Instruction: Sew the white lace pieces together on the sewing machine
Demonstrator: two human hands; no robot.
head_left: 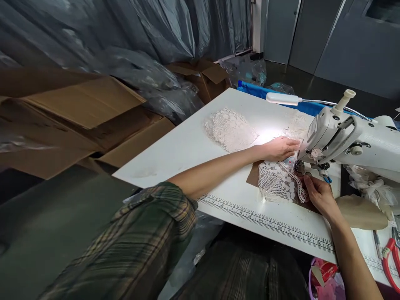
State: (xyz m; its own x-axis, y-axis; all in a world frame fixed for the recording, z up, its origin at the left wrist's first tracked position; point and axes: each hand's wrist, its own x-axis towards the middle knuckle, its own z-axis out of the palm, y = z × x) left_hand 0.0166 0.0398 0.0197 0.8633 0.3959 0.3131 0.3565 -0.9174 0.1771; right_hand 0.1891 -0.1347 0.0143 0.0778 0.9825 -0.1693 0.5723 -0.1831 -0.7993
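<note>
A piece of white patterned lace, with a scalloped lace trim along its right side, lies at the needle of a white sewing machine. My left hand rests with fingers stretched out flat beyond the lace, close to the left of the machine head. On the near right side of the needle, my right hand pinches the trim's edge between thumb and fingers. Under the lace shows a brown plate. The fingertips of my left hand partly disappear behind the machine head.
A pile of white lace pieces lies on the white table, with a printed ruler along its front edge. Red-handled scissors lie at right. A lamp lights the needle area. Open cardboard boxes stand left.
</note>
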